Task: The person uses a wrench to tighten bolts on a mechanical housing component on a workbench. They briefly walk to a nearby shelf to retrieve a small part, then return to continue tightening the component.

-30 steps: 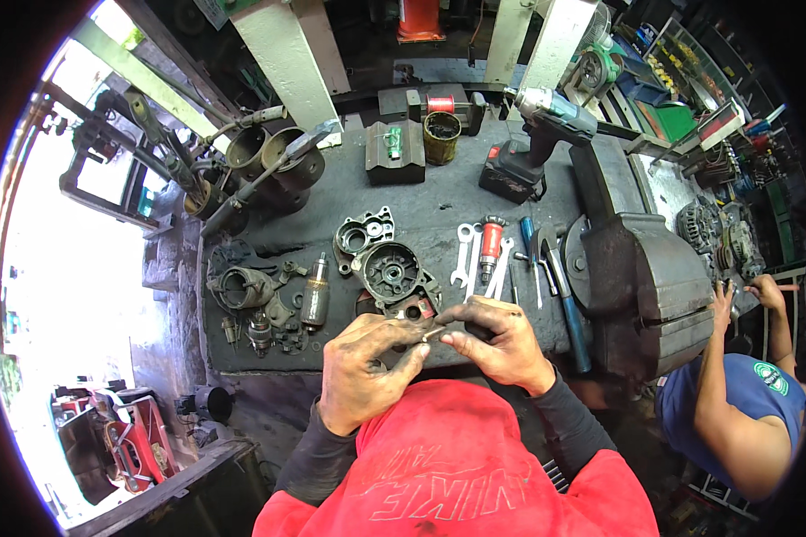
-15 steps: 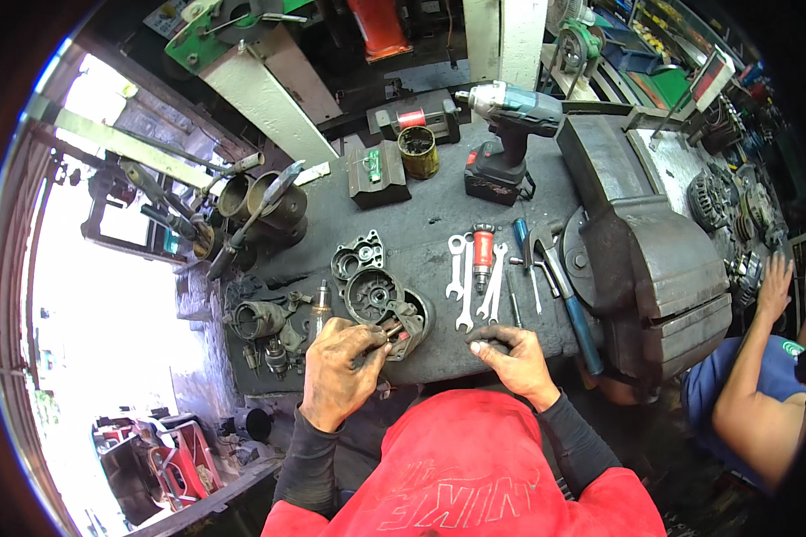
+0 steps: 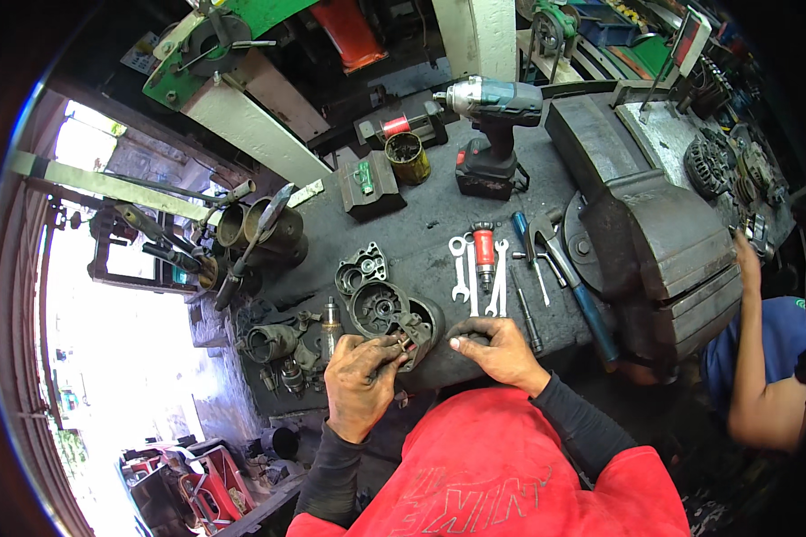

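Observation:
My left hand (image 3: 364, 376) is closed at the near rim of a round metal motor housing (image 3: 430, 324), its fingertips pinched at a small coppery part (image 3: 407, 344) there. What exactly the fingertips grip is too small to make out. Just right of the housing, my right hand (image 3: 501, 353) has its fingers curled and thumb pressed in; anything inside is hidden. A round end cover (image 3: 378, 307) leans against the housing, and a cast bracket (image 3: 362, 266) lies behind it. Left of these stands an armature (image 3: 331, 320), partly behind my left hand.
Wrenches (image 3: 459, 268), a red-bodied tool (image 3: 484, 255) and a blue-handled hammer (image 3: 591, 318) lie to the right. Beyond them is a large bench vise (image 3: 654, 242). A cordless impact wrench (image 3: 495, 134) stands at the back. A co-worker's arm (image 3: 750, 340) reaches in at far right.
My right hand has come closer to the housing. My left fingertips have moved further over its rim. The view has shifted slightly, and the co-worker's hand has moved nearer the vise.

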`<state>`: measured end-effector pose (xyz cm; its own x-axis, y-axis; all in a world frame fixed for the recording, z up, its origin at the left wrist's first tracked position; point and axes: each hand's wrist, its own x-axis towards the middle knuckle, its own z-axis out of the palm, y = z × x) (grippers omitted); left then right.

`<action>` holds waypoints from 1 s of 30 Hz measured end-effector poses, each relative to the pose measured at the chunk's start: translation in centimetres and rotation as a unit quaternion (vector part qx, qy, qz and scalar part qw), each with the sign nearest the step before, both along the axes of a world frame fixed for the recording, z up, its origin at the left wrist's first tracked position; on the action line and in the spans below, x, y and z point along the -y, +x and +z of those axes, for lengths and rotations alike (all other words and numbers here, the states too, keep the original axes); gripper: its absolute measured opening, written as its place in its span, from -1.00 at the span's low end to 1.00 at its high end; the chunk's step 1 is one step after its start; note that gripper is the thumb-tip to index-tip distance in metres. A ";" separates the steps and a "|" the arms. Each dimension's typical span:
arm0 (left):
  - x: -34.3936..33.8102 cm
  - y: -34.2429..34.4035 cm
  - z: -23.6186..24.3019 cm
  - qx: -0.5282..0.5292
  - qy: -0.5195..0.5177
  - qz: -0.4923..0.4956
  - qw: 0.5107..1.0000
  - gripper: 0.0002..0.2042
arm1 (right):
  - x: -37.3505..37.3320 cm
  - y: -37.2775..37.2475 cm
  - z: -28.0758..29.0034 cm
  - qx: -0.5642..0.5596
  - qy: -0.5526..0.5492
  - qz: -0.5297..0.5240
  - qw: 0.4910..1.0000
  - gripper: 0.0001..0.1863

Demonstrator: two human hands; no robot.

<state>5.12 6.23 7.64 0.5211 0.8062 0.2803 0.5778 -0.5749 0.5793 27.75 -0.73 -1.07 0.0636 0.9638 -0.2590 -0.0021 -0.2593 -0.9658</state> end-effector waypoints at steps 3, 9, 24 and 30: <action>-0.2 0.3 -0.2 -0.003 0.012 -0.016 1.000 -0.76 | -0.6 -0.7 0.1 -0.038 -0.011 -0.012 0.999 -0.72; -0.7 0.0 -0.2 -0.025 0.048 -0.043 0.998 -0.75 | -2.3 -1.1 1.9 -0.039 -0.022 0.005 0.999 -0.66; -3.1 -0.4 0.2 -0.022 -0.058 -0.036 0.997 -0.43 | -3.6 -2.6 2.3 -0.110 -0.052 -0.037 0.992 -0.70; -3.5 -0.2 0.3 -0.016 -0.066 -0.062 0.996 -0.44 | -3.6 -2.0 2.4 -0.147 -0.099 -0.030 0.984 -0.75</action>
